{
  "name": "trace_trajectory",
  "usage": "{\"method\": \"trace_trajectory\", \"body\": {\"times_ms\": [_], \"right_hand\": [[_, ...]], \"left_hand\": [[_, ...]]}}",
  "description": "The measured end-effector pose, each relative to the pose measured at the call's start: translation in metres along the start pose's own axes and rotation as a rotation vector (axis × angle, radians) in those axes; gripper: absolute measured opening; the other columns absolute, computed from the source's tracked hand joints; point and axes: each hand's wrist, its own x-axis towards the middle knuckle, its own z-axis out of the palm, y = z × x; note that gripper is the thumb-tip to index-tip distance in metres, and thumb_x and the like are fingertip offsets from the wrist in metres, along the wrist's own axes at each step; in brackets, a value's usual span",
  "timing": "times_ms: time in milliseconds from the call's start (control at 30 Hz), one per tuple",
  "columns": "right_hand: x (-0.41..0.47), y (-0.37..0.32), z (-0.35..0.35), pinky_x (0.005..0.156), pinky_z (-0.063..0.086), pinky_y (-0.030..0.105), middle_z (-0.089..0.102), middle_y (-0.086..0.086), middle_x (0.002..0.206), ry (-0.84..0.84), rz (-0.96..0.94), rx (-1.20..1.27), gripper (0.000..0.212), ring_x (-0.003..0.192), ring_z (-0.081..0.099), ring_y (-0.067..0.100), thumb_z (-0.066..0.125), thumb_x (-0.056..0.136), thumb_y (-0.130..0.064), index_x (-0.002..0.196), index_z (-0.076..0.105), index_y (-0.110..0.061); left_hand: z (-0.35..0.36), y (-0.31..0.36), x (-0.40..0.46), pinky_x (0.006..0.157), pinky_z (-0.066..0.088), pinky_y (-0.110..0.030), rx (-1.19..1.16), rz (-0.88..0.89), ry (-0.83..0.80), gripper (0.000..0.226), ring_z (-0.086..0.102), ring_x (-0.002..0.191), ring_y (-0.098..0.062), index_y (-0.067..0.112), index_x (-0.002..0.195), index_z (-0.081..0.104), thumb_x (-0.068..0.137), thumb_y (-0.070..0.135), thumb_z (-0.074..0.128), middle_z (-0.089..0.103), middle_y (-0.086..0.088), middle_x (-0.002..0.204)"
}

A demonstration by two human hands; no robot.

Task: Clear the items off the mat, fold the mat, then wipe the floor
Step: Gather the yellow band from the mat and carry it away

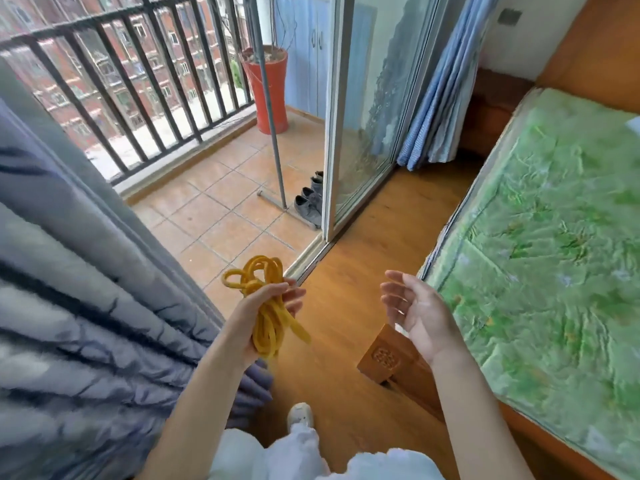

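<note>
White trouser legs below; left hand grips soft, light yellow rope mid-bundle, right hand open, empty.

Bare forearms with no sleeves in view, white trousers, and 1 white shoe.

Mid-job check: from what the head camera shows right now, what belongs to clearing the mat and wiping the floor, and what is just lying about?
Job:
- yellow rope, bundled in left hand
- right hand, open, holding nothing
- green mat on the bed
- wooden floor

Lying about:
- dark shoes on the balcony tiles
- red pot
- blue curtain
</note>
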Motion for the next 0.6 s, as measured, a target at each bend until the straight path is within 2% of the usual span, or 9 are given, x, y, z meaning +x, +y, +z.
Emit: {"method": "trace_trajectory", "body": {"times_ms": [167, 267, 467, 600], "right_hand": [[0.044, -0.010, 0.022, 0.051, 0.048, 0.016, 0.065, 0.001, 0.076, 0.116, -0.007, 0.081, 0.026, 0.060, 0.060, 0.008, 0.038, 0.099, -0.017, 0.093, 0.064, -0.013], [0.069, -0.017, 0.029, 0.050, 0.048, 0.016, 0.064, 0.003, 0.077, 0.160, 0.002, 0.094, 0.026, 0.058, 0.061, 0.007, 0.039, 0.098, -0.017, 0.093, 0.064, -0.013], [0.128, -0.045, 0.040, 0.061, 0.044, 0.023, 0.063, 0.004, 0.078, 0.208, -0.010, 0.091, 0.025, 0.066, 0.056, 0.014, 0.039, 0.098, -0.015, 0.094, 0.063, -0.011], [0.183, -0.072, 0.047, 0.062, 0.045, 0.023, 0.064, 0.002, 0.078, 0.205, -0.010, 0.091, 0.024, 0.067, 0.057, 0.013, 0.040, 0.097, -0.015, 0.094, 0.064, -0.012]], "left_hand": [[0.003, 0.048, 0.059, 0.058, 0.056, -0.021, 0.040, -0.036, -0.043, 0.022, 0.068, 0.064, -0.016, 0.004, 0.091, 0.064, 0.070, 0.010, 0.070, 0.072, -0.010, 0.080], [0.006, 0.070, 0.088, 0.052, 0.055, -0.020, 0.017, -0.041, -0.043, 0.015, 0.067, 0.058, -0.013, 0.003, 0.092, 0.062, 0.080, 0.009, 0.056, 0.071, -0.008, 0.075], [0.016, 0.103, 0.149, 0.049, 0.054, -0.019, -0.032, -0.053, -0.037, 0.012, 0.066, 0.054, -0.013, 0.000, 0.092, 0.059, 0.089, 0.005, 0.049, 0.069, -0.010, 0.073], [0.035, 0.123, 0.201, 0.050, 0.055, -0.019, -0.024, -0.079, -0.043, 0.012, 0.066, 0.052, -0.013, 0.000, 0.093, 0.060, 0.089, 0.005, 0.049, 0.070, -0.011, 0.072]]}}
